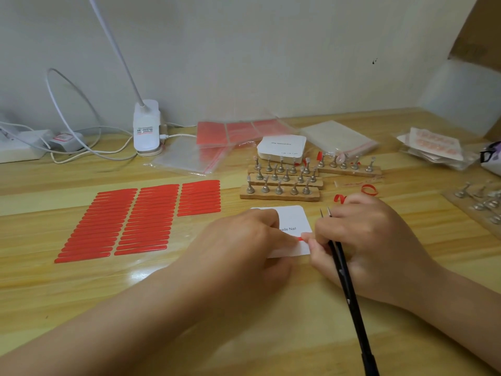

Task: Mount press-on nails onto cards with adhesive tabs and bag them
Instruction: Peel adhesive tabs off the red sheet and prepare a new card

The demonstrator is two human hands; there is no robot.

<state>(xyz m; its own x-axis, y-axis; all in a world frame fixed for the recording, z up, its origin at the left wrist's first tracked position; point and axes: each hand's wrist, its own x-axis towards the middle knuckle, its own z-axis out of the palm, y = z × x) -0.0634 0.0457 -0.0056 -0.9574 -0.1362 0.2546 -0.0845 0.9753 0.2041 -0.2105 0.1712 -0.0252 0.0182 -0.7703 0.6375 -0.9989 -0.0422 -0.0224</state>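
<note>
A white card [294, 221] lies flat on the counter [244, 321]. The left hand [244, 240] presses on it with curled fingers, seemingly pinching a red adhesive tab [300, 239]. The right hand [363, 234] grips black tweezers [344, 275] beside the card's edge.

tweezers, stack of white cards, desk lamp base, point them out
tweezers [345, 278], head view, on the black shaft.
stack of white cards [282, 146], head view, on the top card.
desk lamp base [146, 128], head view, on its white body.
</note>
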